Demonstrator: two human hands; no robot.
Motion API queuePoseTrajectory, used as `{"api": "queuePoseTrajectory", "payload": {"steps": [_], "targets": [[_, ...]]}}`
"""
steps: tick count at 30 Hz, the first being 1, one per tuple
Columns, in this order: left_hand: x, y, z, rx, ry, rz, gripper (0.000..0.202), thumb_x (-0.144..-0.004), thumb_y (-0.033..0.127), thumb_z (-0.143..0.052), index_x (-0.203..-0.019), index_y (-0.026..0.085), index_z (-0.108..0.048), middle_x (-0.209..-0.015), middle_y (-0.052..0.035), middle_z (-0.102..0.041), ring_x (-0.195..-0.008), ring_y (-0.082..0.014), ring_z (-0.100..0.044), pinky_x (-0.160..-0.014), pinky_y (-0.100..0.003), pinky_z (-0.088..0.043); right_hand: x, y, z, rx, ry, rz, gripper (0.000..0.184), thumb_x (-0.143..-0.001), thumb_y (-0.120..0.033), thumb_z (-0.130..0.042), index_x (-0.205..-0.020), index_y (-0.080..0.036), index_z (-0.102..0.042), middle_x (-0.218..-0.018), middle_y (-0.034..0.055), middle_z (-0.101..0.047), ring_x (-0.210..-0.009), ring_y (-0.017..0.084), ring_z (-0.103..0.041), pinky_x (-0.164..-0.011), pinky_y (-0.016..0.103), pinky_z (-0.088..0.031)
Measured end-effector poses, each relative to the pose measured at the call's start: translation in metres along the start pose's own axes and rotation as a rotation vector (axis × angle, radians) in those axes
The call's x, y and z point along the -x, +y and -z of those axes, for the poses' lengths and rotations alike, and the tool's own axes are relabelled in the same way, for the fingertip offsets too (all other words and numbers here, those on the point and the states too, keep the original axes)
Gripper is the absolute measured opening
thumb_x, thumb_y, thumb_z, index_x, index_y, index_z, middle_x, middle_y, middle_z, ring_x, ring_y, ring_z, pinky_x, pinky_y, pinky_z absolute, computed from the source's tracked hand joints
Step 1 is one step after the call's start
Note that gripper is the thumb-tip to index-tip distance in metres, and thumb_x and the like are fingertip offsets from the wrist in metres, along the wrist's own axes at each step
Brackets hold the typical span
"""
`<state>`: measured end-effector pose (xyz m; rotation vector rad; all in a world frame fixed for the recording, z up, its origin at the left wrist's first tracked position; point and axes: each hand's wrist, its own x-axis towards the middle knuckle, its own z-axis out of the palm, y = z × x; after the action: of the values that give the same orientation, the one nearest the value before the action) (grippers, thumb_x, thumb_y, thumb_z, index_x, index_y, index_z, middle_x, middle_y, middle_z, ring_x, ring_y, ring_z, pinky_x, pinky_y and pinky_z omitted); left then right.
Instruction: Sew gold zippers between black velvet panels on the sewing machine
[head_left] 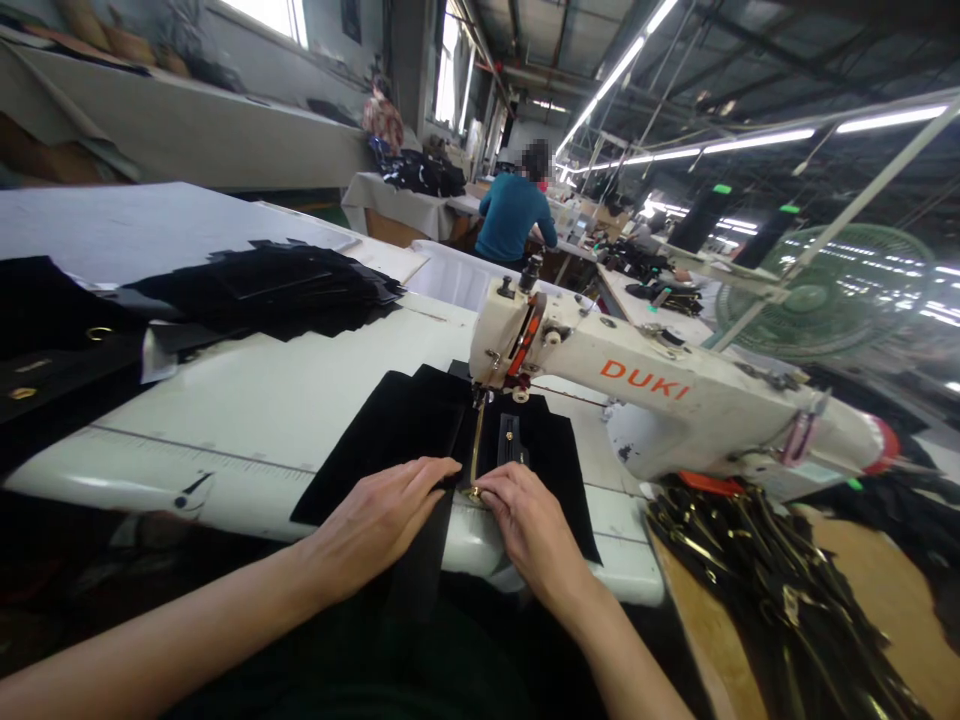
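Pressing flat, fingers together, the left hand (382, 512) pins the black fabric (390, 420) to the table (262, 400) under the sewing machine (660, 390). The right hand (526, 525) pinches the zipper (478, 450) at its near end. An uneven pull (from either hand) could skew the zipper, and the fingertips are near the needle.

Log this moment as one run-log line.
left hand: flat on black fabric | right hand: touching gold zipper | gold zipper: leads under sewing machine foot | right side: zipper pile
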<state>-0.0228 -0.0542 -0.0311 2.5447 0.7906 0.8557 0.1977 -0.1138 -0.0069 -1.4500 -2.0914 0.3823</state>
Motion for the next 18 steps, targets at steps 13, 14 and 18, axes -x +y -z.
{"api": "queuePoseTrajectory", "payload": {"steps": [13, 14, 18], "targets": [[-0.007, 0.015, -0.01, -0.021, 0.015, 0.164, 0.017, -0.095, 0.028, -0.063, -0.108, 0.025, -0.073, -0.15, -0.0076, -0.042, -0.14, -0.034, -0.032, -0.112, -0.061, -0.03, 0.002, 0.0, -0.01, -0.236, 0.126, -0.039, 0.023, -0.1, -0.013, -0.055, -0.111, -0.022, -0.073, -0.107, 0.0048, -0.067, -0.101, 0.019, -0.065, -0.091, 0.032, -0.051], [-0.009, 0.016, -0.013, 0.001, 0.024, 0.193, 0.014, -0.094, 0.028, -0.065, -0.103, 0.025, -0.075, -0.15, -0.0069, -0.043, -0.141, -0.0343, -0.031, -0.113, -0.062, -0.029, 0.004, 0.0, -0.013, -0.248, 0.152, -0.028, 0.024, -0.099, -0.012, -0.056, -0.112, -0.022, -0.073, -0.108, 0.0051, -0.067, -0.101, 0.019, -0.065, -0.092, 0.032, -0.051], [-0.015, 0.018, -0.023, 0.057, 0.023, 0.28, 0.008, -0.089, 0.023, -0.07, -0.088, 0.024, -0.078, -0.149, -0.0066, -0.046, -0.141, -0.0359, -0.03, -0.112, -0.065, -0.028, 0.008, 0.0, -0.022, -0.257, 0.237, 0.032, 0.029, -0.098, -0.009, -0.055, -0.119, -0.022, -0.071, -0.112, 0.0066, -0.066, -0.104, 0.018, -0.064, -0.094, 0.032, -0.052]]}}
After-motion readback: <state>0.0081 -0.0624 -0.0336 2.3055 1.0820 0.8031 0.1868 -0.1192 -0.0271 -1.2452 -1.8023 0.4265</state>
